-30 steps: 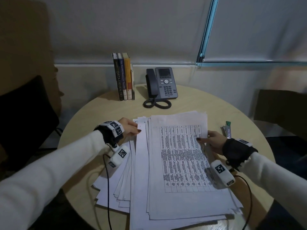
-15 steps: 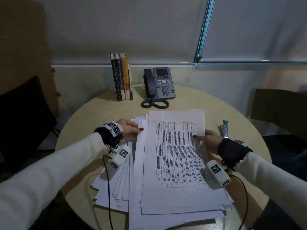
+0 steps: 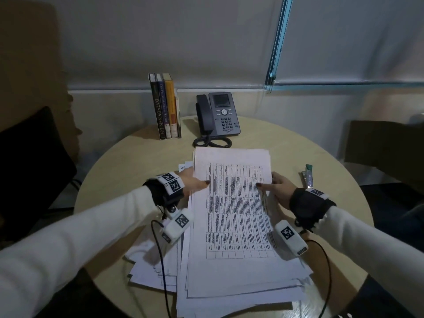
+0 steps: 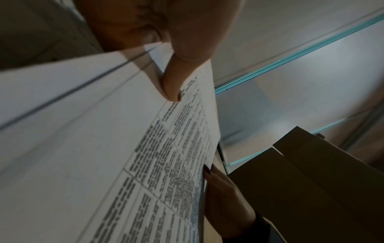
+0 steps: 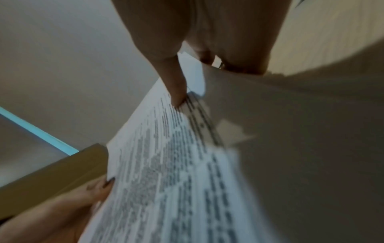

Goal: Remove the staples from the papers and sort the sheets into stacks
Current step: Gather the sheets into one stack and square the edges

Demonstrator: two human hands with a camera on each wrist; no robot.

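A thick stack of white sheets (image 3: 231, 214), topped by a page with a printed table, lies in the middle of the round table (image 3: 137, 161). My left hand (image 3: 199, 182) grips the stack's left edge, thumb (image 4: 172, 88) on the top page and fingers underneath. At the right edge my right hand (image 3: 268, 182) holds the same stack, its thumb (image 5: 176, 92) pressing on the print. A looser fan of sheets (image 3: 146, 262) spreads out below my left wrist. A slim silver tool with a green end (image 3: 308, 177) lies to the right of my right hand.
A desk phone (image 3: 218, 115) with a coiled cord and a few upright books (image 3: 165, 106) stand at the table's far edge by the wall. Dark chairs flank the table on the left (image 3: 34, 161) and right (image 3: 385, 152). Bare tabletop shows at far left and far right.
The top sheets have been drawn together into a squarer stack and shifted left. My left thumb has come onto the top page. My right hand has followed the right edge inward.
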